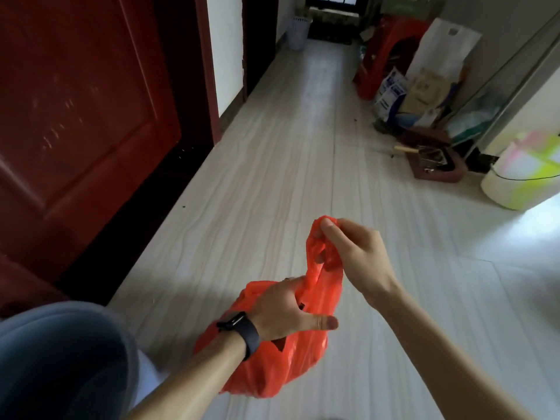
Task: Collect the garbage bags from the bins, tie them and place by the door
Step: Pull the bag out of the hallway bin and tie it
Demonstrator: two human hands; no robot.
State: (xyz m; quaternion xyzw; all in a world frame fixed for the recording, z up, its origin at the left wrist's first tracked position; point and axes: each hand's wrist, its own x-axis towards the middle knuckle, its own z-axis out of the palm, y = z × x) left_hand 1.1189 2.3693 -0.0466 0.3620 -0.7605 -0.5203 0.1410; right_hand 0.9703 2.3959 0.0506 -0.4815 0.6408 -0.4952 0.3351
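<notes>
At floor (272,177) level beside the door (75,101), the bag (272,374) lies under both hands. The left hand (285,310) grips its gathered neck, fingers curled into the plastic and thumb straight, while the right hand (354,253) pinches a handle (312,247) and lifts it above the bag. The step in hand appears to be the tying, with no knot yet visible. The next move likely calls for crossing the lifted handle with its counterpart and pulling tight, neck held closed, before setting the bag by the door.
</notes>
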